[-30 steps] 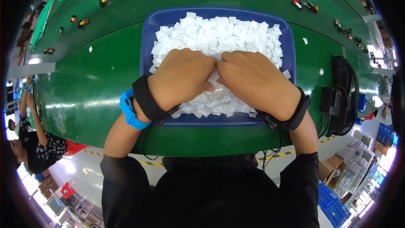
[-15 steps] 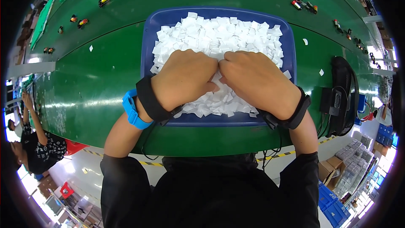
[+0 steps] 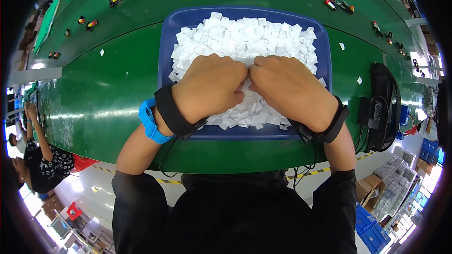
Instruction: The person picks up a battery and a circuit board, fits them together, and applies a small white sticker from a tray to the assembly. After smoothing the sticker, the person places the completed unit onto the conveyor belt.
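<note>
Pieces of thin white material (image 3: 249, 33), small and flat, lie heaped in a blue tray (image 3: 166, 42) directly under and beyond the grip of both hands. The left grip (image 3: 212, 82) and the right grip (image 3: 287, 84) meet knuckle to knuckle, or very nearly, above the near half of the heap, with the backs of the hands turned up. In each grip the fingers are curled inward, and the fingertips are hidden, so I cannot tell whether either one is closed on a piece.

Below the left grip, its wrist wears a black strap (image 3: 174, 110) and a blue band (image 3: 151, 121); another black strap (image 3: 333, 122) circles the wrist below the right grip. The tray stands on a green table (image 3: 108, 80), its walls reaching past the grip on every side.

Well to the left of the left grip lies one loose white scrap (image 3: 102, 52) (two more are out to the right of the right grip, beyond the tray's wall). Farther right of the right grip are a black vented box (image 3: 375, 113) and a dark mesh-sided object (image 3: 386, 84). Far beyond the grip, to left and right, sit small items with red and yellow parts (image 3: 116, 0).
</note>
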The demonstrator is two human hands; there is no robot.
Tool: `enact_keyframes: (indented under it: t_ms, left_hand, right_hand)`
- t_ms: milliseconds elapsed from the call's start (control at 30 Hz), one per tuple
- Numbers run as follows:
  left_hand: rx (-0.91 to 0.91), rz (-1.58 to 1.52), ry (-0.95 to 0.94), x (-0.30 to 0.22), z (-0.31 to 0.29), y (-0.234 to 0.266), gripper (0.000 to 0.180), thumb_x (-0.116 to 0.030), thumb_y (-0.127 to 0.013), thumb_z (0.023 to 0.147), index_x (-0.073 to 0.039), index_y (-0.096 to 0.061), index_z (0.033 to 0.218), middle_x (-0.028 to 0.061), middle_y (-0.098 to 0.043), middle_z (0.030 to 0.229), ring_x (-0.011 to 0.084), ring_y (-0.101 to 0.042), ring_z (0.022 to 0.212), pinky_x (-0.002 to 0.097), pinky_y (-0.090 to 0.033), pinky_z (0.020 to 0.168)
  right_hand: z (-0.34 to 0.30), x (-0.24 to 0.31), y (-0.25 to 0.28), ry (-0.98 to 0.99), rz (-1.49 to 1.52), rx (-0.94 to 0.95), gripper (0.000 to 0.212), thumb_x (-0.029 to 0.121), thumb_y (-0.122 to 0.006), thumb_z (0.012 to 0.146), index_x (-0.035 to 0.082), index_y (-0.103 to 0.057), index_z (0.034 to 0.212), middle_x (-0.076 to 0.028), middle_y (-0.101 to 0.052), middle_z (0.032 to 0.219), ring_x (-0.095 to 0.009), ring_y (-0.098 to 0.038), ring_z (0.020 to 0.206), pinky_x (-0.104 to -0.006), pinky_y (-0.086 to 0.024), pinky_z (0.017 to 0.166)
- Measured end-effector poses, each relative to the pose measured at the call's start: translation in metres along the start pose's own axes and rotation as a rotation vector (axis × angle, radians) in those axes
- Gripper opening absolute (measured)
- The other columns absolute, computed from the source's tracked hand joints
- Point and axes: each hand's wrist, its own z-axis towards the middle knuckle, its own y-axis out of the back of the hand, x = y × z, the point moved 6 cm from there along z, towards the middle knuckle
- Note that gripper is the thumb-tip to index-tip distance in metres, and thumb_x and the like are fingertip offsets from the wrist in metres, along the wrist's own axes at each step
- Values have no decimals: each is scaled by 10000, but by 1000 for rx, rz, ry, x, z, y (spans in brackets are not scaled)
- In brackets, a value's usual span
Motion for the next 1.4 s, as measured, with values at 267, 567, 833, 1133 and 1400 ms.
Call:
enact_keyframes:
  t_ms: [267,567,833,1133,1400]
  left_hand:
    - [-4,-34,15,3,0,1,148,-192,-760,736,-65,-684,741,143,-683,706,372,-688,710,453,-530,631]
    - [-20,34,-9,3,0,3,184,-210,-767,758,-53,-671,757,135,-688,731,366,-686,731,465,-521,643]
    - [-16,92,24,3,1,3,205,-219,-776,781,-59,-648,796,117,-690,754,368,-676,768,475,-502,657]
    - [-10,86,-4,0,4,0,215,-208,-805,762,-50,-663,795,143,-690,760,380,-680,760,481,-505,645]
    - [-15,124,10,-2,4,1,226,-221,-803,766,-61,-646,796,124,-686,760,375,-670,765,474,-500,655]
  right_hand:
    - [-2,-2,0,-10,-22,28,117,89,-696,857,-4,-629,839,-150,-628,868,-366,-644,836,-448,-513,702]
    - [-1,-1,-1,-11,-26,45,116,84,-703,846,-2,-626,830,-145,-626,861,-362,-644,825,-450,-512,692]
    - [-1,0,1,11,-30,20,102,77,-697,846,5,-629,819,-140,-622,851,-354,-646,815,-445,-512,686]
    - [-3,-4,-2,0,-48,39,121,95,-702,851,5,-624,828,-138,-620,857,-352,-646,823,-444,-513,686]
    - [-4,-5,1,19,-59,22,132,102,-709,849,1,-629,822,-142,-619,849,-353,-649,825,-443,-518,695]
